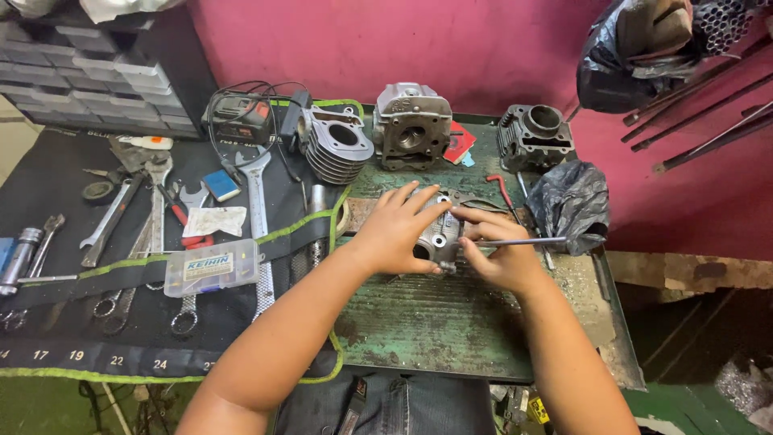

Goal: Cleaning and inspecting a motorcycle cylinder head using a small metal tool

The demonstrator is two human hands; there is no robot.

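Note:
A small grey metal engine part point(439, 238) lies on the worn green bench top point(435, 318). My left hand point(396, 228) rests flat over its left side, pressing it down with fingers spread. Close against the part's right side, my right hand point(498, 251) pinches a thin metal rod point(523, 241) that sticks out to the right. The tip of the rod at the part is hidden by my fingers.
A finned cylinder point(336, 145), a cylinder head point(411, 126) and another cylinder block point(535, 137) stand at the back. A black tool roll point(48, 193) with several wrenches and a clear parts box point(211, 267) lies left. A black plastic bag point(572, 201) sits right, metal rods point(708, 105) lean beyond.

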